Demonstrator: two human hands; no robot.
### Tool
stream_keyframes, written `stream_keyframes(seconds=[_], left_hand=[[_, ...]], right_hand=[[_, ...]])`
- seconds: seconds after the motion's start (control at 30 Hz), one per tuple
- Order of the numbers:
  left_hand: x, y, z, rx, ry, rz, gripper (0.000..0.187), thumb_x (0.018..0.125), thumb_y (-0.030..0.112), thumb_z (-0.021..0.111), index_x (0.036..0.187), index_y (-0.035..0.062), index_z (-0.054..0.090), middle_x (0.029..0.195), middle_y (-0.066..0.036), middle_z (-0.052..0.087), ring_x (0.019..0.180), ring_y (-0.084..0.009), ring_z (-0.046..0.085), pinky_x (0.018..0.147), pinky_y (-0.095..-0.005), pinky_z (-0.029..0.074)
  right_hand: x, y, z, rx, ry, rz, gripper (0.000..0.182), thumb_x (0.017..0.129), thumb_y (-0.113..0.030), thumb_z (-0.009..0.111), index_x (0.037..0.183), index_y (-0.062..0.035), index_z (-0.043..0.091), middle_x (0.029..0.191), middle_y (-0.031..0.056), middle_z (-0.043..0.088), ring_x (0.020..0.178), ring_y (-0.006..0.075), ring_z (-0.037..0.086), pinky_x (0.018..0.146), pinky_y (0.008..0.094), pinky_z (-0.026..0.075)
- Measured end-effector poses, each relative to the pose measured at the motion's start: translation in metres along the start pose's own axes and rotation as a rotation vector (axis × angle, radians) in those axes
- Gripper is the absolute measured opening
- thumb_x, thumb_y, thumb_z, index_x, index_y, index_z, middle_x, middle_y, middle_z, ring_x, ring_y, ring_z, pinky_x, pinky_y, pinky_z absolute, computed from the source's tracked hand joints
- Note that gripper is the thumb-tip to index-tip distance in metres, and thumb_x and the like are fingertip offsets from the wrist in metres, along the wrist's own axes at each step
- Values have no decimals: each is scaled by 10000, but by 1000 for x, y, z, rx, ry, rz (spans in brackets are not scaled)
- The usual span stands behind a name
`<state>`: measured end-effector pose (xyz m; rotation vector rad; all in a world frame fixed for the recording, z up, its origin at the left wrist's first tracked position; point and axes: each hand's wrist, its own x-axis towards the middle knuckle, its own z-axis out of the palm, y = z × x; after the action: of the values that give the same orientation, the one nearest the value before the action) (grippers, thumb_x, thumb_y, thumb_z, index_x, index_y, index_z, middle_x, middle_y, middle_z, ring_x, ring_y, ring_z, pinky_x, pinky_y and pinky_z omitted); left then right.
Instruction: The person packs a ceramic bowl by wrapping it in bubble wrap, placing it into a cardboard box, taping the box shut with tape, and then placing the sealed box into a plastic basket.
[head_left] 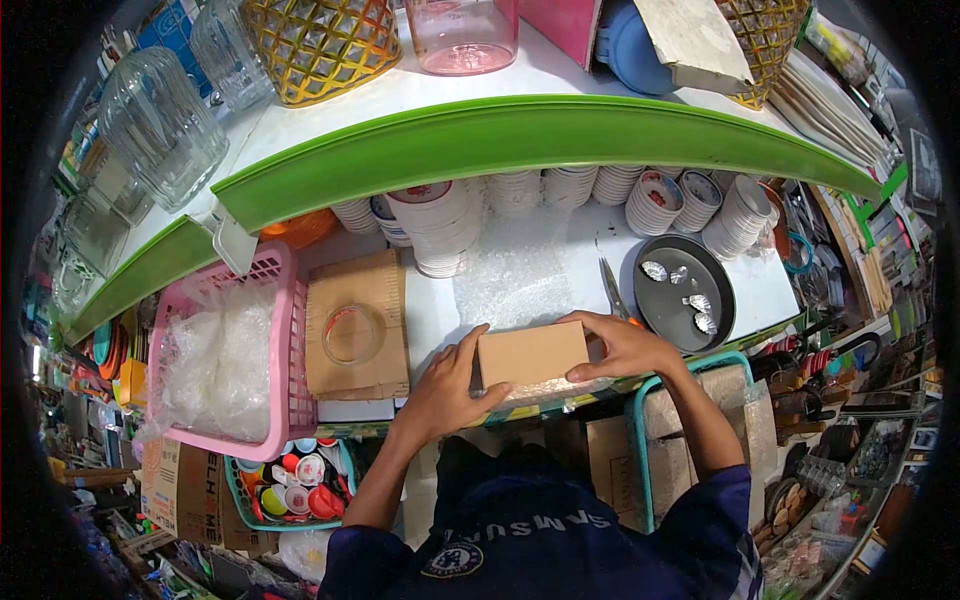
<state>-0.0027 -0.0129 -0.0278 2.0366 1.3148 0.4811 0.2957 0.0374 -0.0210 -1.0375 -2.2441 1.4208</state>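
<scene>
A small brown cardboard box (533,352) is held at the table's near edge. My left hand (455,385) grips its left side, with the thumb at the lower corner. My right hand (632,348) grips the right side, fingers at the far corner and thumb near the front. A strip of clear bubble wrap (512,275) lies beyond the box and also shows along its near lower edge. Scissors (611,287) rest just beyond my right hand. A dark round pan (652,312) with several shiny silver pieces stands to their right.
Left of my hands, a roll of clear tape (350,334) lies on flat cardboard (388,290). A pink basket (285,400) holds plastic wrap. Stacked cups (437,230) stand beneath a green-edged shelf (540,130). Teal baskets (640,430) sit below the table edge.
</scene>
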Motion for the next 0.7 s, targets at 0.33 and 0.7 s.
stream_keyframes(seconds=[0.33, 0.7], left_hand=[[7, -3, -4, 21, -32, -42, 828, 865, 410, 682, 1484, 31, 282, 1254, -295, 511, 1209, -447, 495, 1048, -477, 380], [-8, 21, 11, 276, 388, 229, 727, 857, 324, 699, 1436, -1, 403, 1351, -226, 484, 1279, -384, 442, 1081, -491, 340]], right_hand=[[8, -5, -8, -41, -56, 23, 684, 826, -409, 780, 1296, -6, 489, 1184, 188, 621, 1072, 269, 627, 880, 377, 535], [18, -1, -17, -9, -138, 90, 649, 865, -326, 758, 1346, -34, 435, 1102, 135, 649, 882, 171, 656, 729, 304, 533]])
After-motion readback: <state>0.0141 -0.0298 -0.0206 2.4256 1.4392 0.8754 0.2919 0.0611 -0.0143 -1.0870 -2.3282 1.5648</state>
